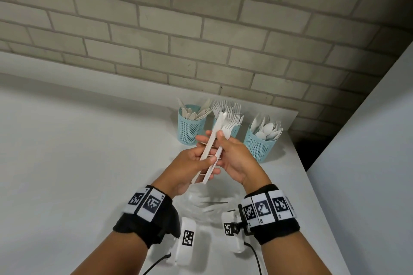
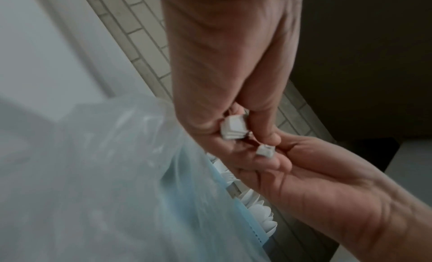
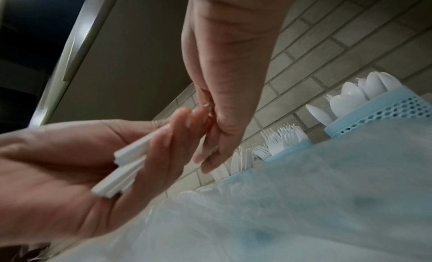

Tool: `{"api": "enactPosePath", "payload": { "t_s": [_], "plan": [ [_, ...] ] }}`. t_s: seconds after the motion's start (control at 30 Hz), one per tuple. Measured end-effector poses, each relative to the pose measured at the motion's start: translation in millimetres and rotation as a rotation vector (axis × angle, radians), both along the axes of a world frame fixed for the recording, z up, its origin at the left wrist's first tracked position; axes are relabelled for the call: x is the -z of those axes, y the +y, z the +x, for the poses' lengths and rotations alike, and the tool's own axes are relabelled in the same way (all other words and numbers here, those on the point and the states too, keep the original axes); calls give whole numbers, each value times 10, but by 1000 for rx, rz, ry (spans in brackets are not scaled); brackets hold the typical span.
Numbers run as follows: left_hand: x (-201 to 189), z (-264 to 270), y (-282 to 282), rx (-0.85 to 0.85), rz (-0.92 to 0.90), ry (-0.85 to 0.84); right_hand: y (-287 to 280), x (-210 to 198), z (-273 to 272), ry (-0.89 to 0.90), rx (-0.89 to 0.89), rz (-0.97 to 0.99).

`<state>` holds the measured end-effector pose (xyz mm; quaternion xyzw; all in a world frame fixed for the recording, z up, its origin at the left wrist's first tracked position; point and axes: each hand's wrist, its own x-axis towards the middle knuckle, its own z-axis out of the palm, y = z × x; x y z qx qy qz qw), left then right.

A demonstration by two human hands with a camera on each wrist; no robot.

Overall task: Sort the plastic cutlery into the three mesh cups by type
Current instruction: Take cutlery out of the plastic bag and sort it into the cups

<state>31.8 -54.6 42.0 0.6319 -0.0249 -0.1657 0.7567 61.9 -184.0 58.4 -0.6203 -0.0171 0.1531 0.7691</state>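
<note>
The black wristbands (image 1: 268, 214) nearest the head camera carry square black-and-white coded tags; no readable writing shows on them. Just beyond, the left hand (image 1: 190, 163) grips a small bundle of white plastic cutlery (image 1: 209, 152) by the handles, a knife and forks fanned upward. The right hand (image 1: 232, 154) curls over the same bundle, thumb beside a fork's head. What seems to be a clear plastic bag (image 1: 207, 205) lies blurred under the wrists on the white bench (image 1: 67, 163). Behind stand three blue mesh cups: knives (image 1: 191, 126), forks (image 1: 232, 130) partly hidden by the bundle, spoons (image 1: 260, 145).
</note>
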Motion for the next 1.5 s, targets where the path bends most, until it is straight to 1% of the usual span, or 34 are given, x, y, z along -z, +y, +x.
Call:
{"api": "enactPosePath", "payload": {
  "t_s": [0.13, 0.3, 0.43, 0.5, 0.57, 0.6, 0.73, 0.8, 0.87, 0.93, 1.0, 1.13, 1.2, 1.27, 1.3, 1.37, 1.43, 1.5],
  "plan": [
    [-28, -5, -26, -5, 50, -21, 41, 37, 11, -31, -7, -73],
    [-9, 24, -40, -42, 59, -12, 91, 86, 56, -20, 71, -112],
    [25, 67, -9, -95, -14, 22, 56, 57, 105, 0, 148, -121],
    [33, 88, 7, -139, -40, 56, 24, 21, 136, 5, 191, -206],
    [44, 109, 16, -184, -24, 82, -40, -6, 209, -51, 259, -374],
    [47, 121, 20, -207, -8, 87, -86, -18, 266, -100, 313, -416],
    [70, 176, 64, -262, 94, 62, -272, -182, 516, -333, 571, -391],
    [78, 212, 78, -253, 155, 28, -317, -284, 652, -456, 687, -456],
    [63, 244, 84, -229, 178, -2, -327, -349, 809, -534, 766, -505],
    [36, 270, 88, -203, 176, -14, -303, -358, 962, -601, 764, -592],
    [3, 296, 93, -190, 162, 4, -265, -302, 1096, -646, 703, -727],
    [-58, 379, 126, -184, 61, 108, -208, -115, 1311, -650, 570, -880],
    [-74, 416, 167, -184, -9, 131, -183, -71, 1375, -599, 579, -850],
    [-67, 440, 210, -182, -39, 108, -142, -84, 1387, -533, 620, -727],
    [-64, 445, 221, -178, -39, 84, -131, -89, 1397, -524, 641, -685],
    [-55, 445, 221, -175, -34, 43, -130, -56, 1422, -545, 656, -680],
    [-40, 441, 213, -186, -29, 28, -142, 13, 1437, -624, 646, -779],
    [-23, 437, 204, -193, -19, 21, -166, 88, 1462, -742, 619, -1010]
  ]
}}
